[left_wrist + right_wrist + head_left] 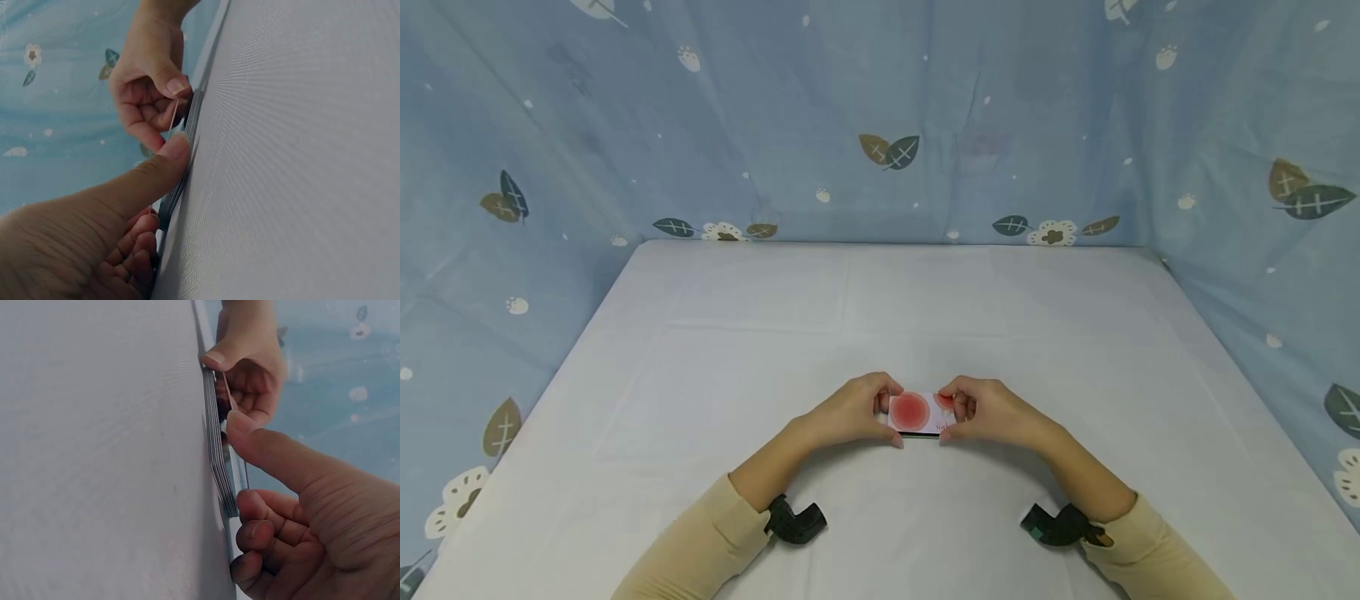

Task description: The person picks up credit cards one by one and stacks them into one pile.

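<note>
A thin white card (910,411) with red circles and some lettering is held level at both ends. My left hand (853,410) pinches its left end between thumb and curled fingers. On the opposite end, the thumb and fingers of my right hand (992,410) grip it the same way. Just below lies a stack of flat thin pieces (214,440) on the white tabletop, dark and light layers showing along its edge. A narrow gap separates the card from the stack in the right wrist view. Most of the stack's top is hidden by the card and hands.
White cloth covers the table (745,358). Blue curtains (820,100) with leaf and flower prints enclose the back and both sides. Black wrist devices (797,522) sit at the beige sleeve cuffs (715,533).
</note>
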`<action>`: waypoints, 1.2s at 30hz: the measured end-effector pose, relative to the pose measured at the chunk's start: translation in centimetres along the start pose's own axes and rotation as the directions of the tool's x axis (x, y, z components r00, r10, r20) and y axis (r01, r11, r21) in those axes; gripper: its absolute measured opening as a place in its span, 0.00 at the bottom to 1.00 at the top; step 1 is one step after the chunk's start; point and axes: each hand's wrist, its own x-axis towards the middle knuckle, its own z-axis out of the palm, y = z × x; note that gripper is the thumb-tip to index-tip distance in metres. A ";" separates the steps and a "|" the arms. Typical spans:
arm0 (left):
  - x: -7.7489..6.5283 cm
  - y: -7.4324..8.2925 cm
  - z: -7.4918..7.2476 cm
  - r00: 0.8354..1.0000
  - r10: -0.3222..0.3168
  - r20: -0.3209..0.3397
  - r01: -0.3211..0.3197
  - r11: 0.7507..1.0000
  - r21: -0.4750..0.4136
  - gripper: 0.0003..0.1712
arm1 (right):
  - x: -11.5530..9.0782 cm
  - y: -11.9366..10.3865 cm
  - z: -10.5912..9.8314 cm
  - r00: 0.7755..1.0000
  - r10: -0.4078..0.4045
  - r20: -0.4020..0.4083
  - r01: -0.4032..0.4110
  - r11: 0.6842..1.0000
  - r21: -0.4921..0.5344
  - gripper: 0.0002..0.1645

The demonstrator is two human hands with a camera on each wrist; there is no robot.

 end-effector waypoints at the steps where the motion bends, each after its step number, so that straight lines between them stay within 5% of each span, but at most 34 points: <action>1: 0.0 0.0 0.0 1.000 -0.003 0.004 0.003 1.000 0.001 0.37 | 0.0 0.0 0.0 1.000 -0.001 0.001 0.001 1.000 -0.001 0.31; 20: 0.0 0.1 -0.1 1.000 -0.009 0.016 0.009 1.000 0.005 0.35 | -0.1 -0.4 0.0 0.999 0.023 0.049 -0.019 0.998 -0.064 0.33; 36: 0.1 0.0 -0.1 1.000 -0.018 0.014 0.018 0.999 -0.028 0.33 | -0.2 -0.2 -0.2 0.997 -0.059 0.044 0.065 0.987 -0.148 0.33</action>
